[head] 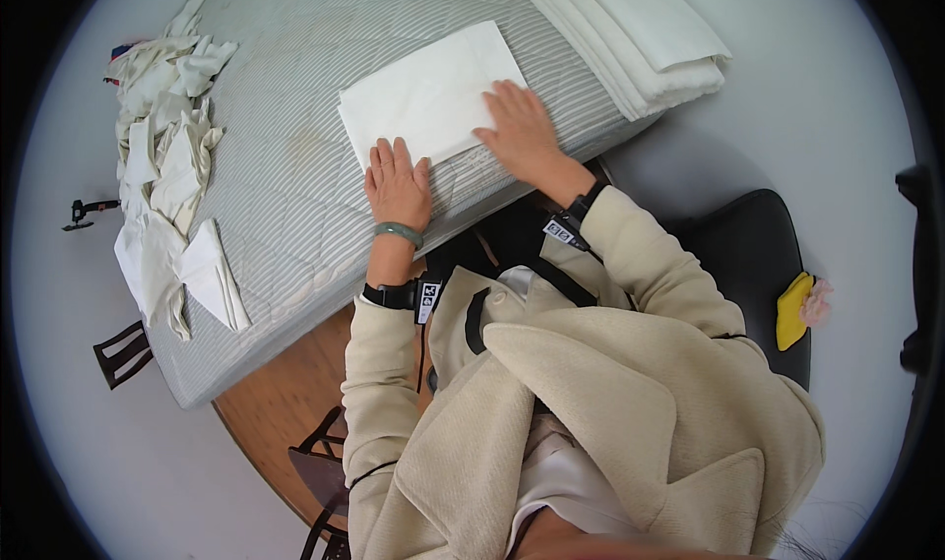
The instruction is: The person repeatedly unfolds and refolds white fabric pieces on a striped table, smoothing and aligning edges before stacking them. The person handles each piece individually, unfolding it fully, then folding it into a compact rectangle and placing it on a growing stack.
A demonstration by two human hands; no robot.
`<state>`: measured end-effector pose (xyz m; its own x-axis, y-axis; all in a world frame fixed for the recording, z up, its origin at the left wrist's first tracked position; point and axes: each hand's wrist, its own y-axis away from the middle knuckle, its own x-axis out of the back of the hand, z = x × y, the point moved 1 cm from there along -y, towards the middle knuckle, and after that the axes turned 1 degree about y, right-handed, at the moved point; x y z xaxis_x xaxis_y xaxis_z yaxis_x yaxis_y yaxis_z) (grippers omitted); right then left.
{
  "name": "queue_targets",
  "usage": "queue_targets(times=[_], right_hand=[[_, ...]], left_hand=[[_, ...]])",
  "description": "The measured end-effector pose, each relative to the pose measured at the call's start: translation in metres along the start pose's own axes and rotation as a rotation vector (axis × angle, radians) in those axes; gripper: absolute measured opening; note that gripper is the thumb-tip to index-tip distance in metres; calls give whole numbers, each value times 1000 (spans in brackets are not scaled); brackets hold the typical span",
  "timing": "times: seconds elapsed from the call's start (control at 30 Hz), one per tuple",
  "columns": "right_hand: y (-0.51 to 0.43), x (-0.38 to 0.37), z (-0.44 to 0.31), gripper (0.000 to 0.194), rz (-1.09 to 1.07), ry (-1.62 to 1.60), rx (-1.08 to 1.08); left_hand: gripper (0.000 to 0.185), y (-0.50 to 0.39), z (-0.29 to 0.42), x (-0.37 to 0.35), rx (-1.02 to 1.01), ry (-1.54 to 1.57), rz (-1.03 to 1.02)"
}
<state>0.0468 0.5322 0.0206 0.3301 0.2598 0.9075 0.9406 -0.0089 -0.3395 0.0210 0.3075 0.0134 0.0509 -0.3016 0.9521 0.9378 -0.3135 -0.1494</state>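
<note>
A folded white cloth [435,95] lies flat on the striped, quilted mattress [295,213] before me. My left hand [399,191] rests palm down with fingers apart over its near left corner, a green bangle at the wrist. Over the right part of the cloth lies my right hand [520,128], slightly blurred, palm down with its fingers extended and the thumb spread. Neither hand grips anything. What is under my palms is hidden.
Crumpled white cloths [159,147] are heaped along the mattress's left side. A stack of folded white cloths [627,36] is at the upper right. A black chair [753,242] with a yellow item [794,313] stands at right, a brown chair [325,464] below left.
</note>
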Motion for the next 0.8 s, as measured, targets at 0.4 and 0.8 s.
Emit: queue_targets(times=[0.4,0.8], right_hand=[[-25,5,-25,50,47,-174,129],[-28,-13,-23,46,27,13,130]], left_hand=[[53,-68,28,5,-304,-17,-93],[48,-54,-23,27,169,67,101]])
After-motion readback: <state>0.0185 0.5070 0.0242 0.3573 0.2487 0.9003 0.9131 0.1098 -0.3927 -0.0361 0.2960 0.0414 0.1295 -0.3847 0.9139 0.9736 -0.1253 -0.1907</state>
